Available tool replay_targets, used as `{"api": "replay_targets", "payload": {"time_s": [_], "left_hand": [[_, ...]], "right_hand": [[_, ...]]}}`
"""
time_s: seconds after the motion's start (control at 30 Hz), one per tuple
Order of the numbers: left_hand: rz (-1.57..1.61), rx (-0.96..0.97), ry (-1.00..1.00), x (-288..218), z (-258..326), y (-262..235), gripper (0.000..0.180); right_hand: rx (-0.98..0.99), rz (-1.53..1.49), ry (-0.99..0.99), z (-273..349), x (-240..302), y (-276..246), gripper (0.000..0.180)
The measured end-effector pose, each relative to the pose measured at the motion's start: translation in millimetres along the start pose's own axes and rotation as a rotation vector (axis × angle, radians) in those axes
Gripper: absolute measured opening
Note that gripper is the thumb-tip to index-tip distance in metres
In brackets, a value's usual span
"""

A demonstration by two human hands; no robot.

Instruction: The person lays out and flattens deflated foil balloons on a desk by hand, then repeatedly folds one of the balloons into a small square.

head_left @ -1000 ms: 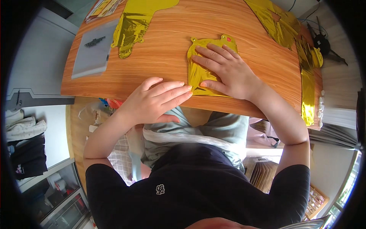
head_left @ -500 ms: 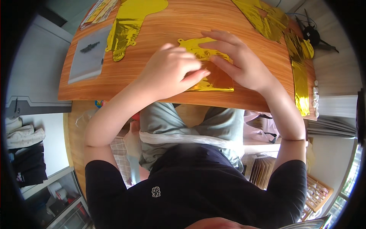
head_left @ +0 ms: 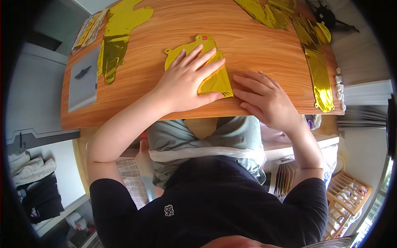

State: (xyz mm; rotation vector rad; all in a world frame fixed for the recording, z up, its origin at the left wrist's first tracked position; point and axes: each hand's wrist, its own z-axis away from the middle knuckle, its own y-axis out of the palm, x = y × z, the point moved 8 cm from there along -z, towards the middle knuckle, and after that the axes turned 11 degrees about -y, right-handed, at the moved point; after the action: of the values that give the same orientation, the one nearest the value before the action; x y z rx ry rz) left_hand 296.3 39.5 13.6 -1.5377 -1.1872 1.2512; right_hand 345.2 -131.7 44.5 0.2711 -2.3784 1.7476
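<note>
A flat gold foil balloon (head_left: 221, 84), folded over on itself, lies near the front edge of the wooden table (head_left: 165, 25). It has small tabs along its rim and a red spot near the top. My left hand (head_left: 186, 82) rests palm down across it with the fingers stretched out, covering its middle. Just beyond its lower right corner, my right hand (head_left: 266, 99) is low over the tabletop, fingers extended and holding nothing. A narrow gap seems to separate its fingertips from the foil.
Other flat gold foil balloons lie at the left (head_left: 113, 45), far right (head_left: 269, 14) and right edge (head_left: 320, 82). A clear plastic pouch (head_left: 80, 95) and printed papers (head_left: 89, 31) sit at the left. A black device (head_left: 326, 16) and small white items (head_left: 339, 87) line the right side.
My left hand has gone from curled fingers to lying flat on the foil. The right hand has left the foil and moved down to its right. The view has shifted slightly.
</note>
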Motion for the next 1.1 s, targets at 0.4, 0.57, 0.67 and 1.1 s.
{"api": "replay_targets", "payload": {"time_s": [0.4, 0.57, 0.67, 1.1], "left_hand": [[-0.071, -0.007, 0.028, -3, -1, 3, 0.080], [-0.080, -0.003, 0.032, -5, -2, 2, 0.081], [-0.071, -0.003, 0.030, -4, -2, 1, 0.083], [-0.011, 0.068, -0.001, -4, -2, -2, 0.107]], "right_hand": [[0.077, 0.011, -0.295, -3, -2, -8, 0.038], [-0.036, 0.041, -0.208, -2, 17, -2, 0.043], [-0.039, 0.100, -0.160, 3, 18, 8, 0.044], [-0.050, -0.015, -0.048, 1, 18, 4, 0.038]]}}
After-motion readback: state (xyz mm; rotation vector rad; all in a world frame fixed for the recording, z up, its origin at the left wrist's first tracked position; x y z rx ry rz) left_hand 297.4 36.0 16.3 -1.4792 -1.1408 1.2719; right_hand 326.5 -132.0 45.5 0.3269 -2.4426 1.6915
